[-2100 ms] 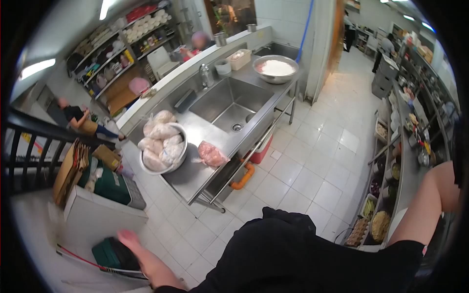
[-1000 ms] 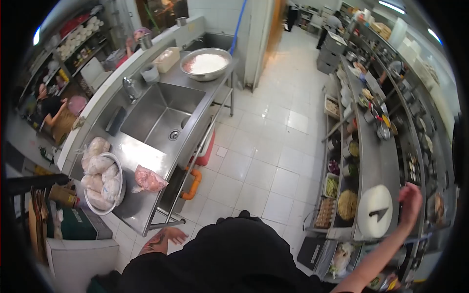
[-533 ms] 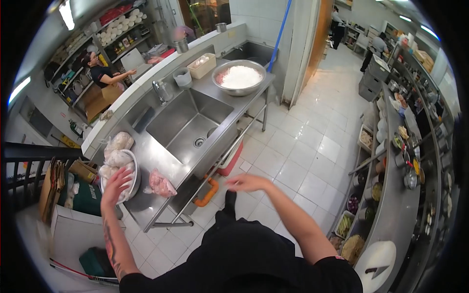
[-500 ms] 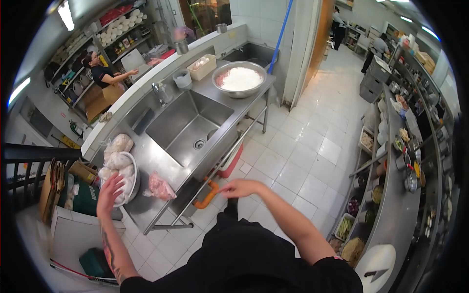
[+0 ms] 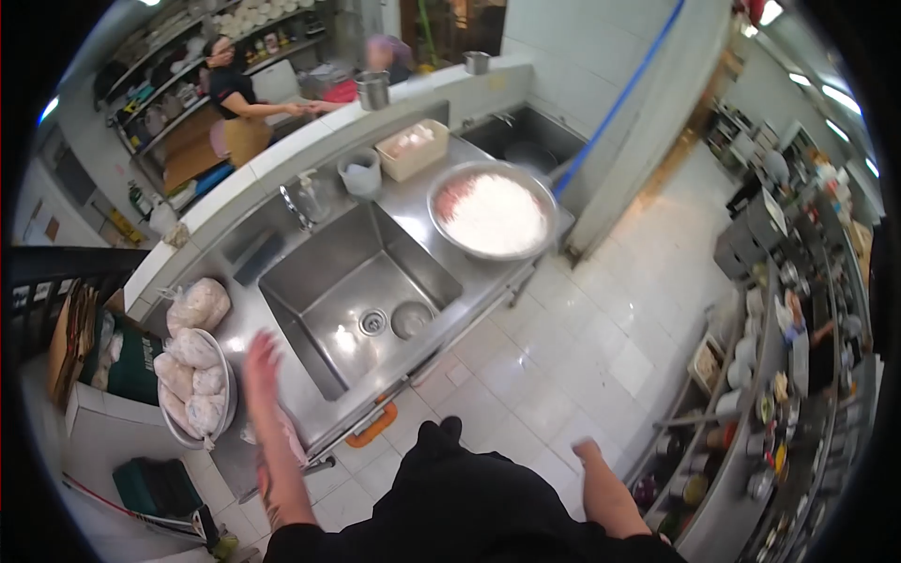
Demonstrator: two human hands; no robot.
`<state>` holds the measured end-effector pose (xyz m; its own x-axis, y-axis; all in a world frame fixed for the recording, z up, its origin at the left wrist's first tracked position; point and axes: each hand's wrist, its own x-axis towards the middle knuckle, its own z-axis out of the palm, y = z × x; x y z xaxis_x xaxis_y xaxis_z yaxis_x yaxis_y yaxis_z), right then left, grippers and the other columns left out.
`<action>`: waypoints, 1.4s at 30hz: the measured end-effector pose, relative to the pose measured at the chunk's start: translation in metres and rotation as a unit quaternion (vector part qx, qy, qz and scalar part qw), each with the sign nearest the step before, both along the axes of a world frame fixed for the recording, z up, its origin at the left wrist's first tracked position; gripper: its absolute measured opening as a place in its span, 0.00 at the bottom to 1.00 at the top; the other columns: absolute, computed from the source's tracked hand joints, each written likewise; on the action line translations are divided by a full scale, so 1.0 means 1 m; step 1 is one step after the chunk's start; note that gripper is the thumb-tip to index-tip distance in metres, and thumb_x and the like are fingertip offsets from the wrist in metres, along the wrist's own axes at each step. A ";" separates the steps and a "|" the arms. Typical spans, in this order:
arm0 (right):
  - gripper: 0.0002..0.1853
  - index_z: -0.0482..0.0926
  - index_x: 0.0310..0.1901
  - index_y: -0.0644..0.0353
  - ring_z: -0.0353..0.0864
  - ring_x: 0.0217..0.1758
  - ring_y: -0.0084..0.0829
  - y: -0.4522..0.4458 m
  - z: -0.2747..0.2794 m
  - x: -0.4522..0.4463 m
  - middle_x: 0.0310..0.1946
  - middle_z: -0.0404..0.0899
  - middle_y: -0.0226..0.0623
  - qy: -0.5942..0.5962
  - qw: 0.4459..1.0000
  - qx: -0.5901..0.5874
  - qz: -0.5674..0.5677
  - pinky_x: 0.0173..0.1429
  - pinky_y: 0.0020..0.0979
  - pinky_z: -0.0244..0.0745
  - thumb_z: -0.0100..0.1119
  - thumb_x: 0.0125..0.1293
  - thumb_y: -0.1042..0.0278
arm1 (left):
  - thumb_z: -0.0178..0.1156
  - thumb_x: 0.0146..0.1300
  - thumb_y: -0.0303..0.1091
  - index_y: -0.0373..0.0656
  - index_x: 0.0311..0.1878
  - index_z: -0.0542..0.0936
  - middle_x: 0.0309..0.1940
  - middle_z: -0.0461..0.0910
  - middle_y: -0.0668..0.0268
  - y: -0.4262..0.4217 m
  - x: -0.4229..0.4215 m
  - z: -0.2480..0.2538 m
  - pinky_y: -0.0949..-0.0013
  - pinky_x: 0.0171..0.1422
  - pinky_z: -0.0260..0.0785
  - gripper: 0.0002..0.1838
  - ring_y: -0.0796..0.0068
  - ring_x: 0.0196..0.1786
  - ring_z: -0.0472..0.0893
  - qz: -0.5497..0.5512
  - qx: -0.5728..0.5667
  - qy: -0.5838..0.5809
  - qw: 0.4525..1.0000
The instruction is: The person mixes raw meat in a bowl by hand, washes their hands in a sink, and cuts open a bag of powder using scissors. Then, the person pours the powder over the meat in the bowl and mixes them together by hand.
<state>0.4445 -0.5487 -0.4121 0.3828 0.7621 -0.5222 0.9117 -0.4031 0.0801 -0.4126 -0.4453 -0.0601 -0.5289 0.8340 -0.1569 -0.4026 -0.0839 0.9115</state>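
My left hand (image 5: pixel 264 364) reaches over the steel counter beside the near left edge of the sink (image 5: pixel 343 305). Its fingers are stretched out, a little blurred, and nothing is in them. A pink plastic bag (image 5: pixel 289 433) lies partly hidden behind my left forearm. Left of that arm, a metal bowl (image 5: pixel 228 399) holds several knotted bags of pale food (image 5: pixel 192 371), with another filled bag (image 5: pixel 198 306) behind it. Low at my right side, over the floor, hangs my right hand (image 5: pixel 587 451), blurred with its fingers not clearly visible.
Past the sink stands a wide metal bowl (image 5: pixel 439 235) of white powder over something pinkish. A cream bin (image 5: pixel 413 155) and a white tub (image 5: pixel 359 175) sit behind. Shelving (image 5: pixel 699 479) lines the right. A co-worker (image 5: pixel 242 108) stands beyond the low wall.
My left hand has moved right, from the bowl of bags to above the counter by the sink. The right hand has dropped to my side. My view has shifted closer to the sink.
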 end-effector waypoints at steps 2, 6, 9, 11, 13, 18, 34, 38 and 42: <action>0.22 0.80 0.54 0.60 0.89 0.33 0.37 -0.010 0.108 0.039 0.41 0.87 0.41 0.288 0.906 -0.091 -0.296 0.34 0.43 0.83 0.59 0.68 0.50 | 0.57 0.71 0.38 0.45 0.64 0.77 0.53 0.82 0.65 0.099 0.079 -0.007 0.65 0.56 0.74 0.21 0.73 0.53 0.81 -0.096 -0.010 0.056 0.994; 0.20 0.76 0.56 0.61 0.88 0.37 0.41 -0.012 0.155 0.110 0.41 0.86 0.44 0.288 0.868 -0.150 -0.377 0.35 0.45 0.83 0.52 0.74 0.53 | 0.62 0.66 0.33 0.45 0.58 0.80 0.51 0.82 0.64 0.223 0.273 0.000 0.64 0.52 0.76 0.17 0.72 0.53 0.81 -0.287 0.011 0.338 0.896; 0.21 0.73 0.58 0.61 0.88 0.41 0.44 0.034 0.139 0.150 0.45 0.86 0.45 0.207 0.881 -0.195 -0.378 0.40 0.48 0.84 0.50 0.75 0.53 | 0.65 0.62 0.35 0.43 0.61 0.78 0.61 0.75 0.57 0.262 0.386 0.043 0.57 0.66 0.69 0.23 0.58 0.64 0.75 -0.325 0.225 0.665 0.633; 0.18 0.77 0.52 0.61 0.87 0.30 0.41 0.082 0.128 0.162 0.34 0.85 0.45 0.265 0.890 -0.095 -0.359 0.28 0.44 0.80 0.52 0.72 0.56 | 0.66 0.60 0.34 0.44 0.65 0.74 0.66 0.70 0.56 0.284 0.442 0.043 0.53 0.71 0.63 0.28 0.54 0.70 0.69 -0.323 0.244 0.646 0.647; 0.18 0.79 0.53 0.62 0.87 0.31 0.38 0.151 0.121 0.147 0.36 0.85 0.45 0.358 0.874 0.001 -0.329 0.28 0.40 0.80 0.52 0.71 0.58 | 0.66 0.59 0.34 0.44 0.70 0.69 0.71 0.65 0.54 0.288 0.477 0.034 0.49 0.76 0.58 0.34 0.49 0.75 0.62 -0.323 0.251 0.623 0.667; 0.21 0.79 0.59 0.60 0.87 0.36 0.31 0.346 0.148 0.062 0.42 0.87 0.39 0.511 0.851 0.036 -0.114 0.35 0.33 0.80 0.58 0.72 0.55 | 0.69 0.57 0.37 0.45 0.78 0.54 0.81 0.46 0.53 0.281 0.500 -0.006 0.38 0.81 0.43 0.48 0.46 0.82 0.47 -0.290 0.016 0.706 0.646; 0.22 0.76 0.60 0.66 0.87 0.45 0.39 0.554 0.238 0.132 0.49 0.85 0.46 0.582 0.796 0.045 -0.157 0.44 0.36 0.84 0.52 0.77 0.55 | 0.63 0.65 0.29 0.33 0.70 0.67 0.63 0.75 0.49 0.109 0.404 -0.097 0.60 0.57 0.76 0.31 0.54 0.60 0.80 0.153 -0.260 0.443 0.844; 0.20 0.82 0.49 0.70 0.89 0.41 0.39 0.570 0.296 0.162 0.42 0.87 0.46 0.530 0.834 -0.154 -0.024 0.45 0.40 0.85 0.58 0.73 0.56 | 0.60 0.68 0.28 0.39 0.63 0.77 0.57 0.81 0.55 0.101 0.453 -0.086 0.63 0.51 0.76 0.20 0.62 0.50 0.83 0.222 -0.294 0.381 0.848; 0.19 0.85 0.45 0.69 0.89 0.42 0.39 0.742 0.410 0.123 0.43 0.87 0.47 0.523 0.787 -0.194 0.264 0.48 0.37 0.84 0.60 0.71 0.57 | 0.61 0.67 0.30 0.36 0.53 0.83 0.45 0.87 0.54 0.048 0.529 -0.100 0.66 0.50 0.77 0.14 0.63 0.44 0.86 0.230 -0.382 0.309 0.840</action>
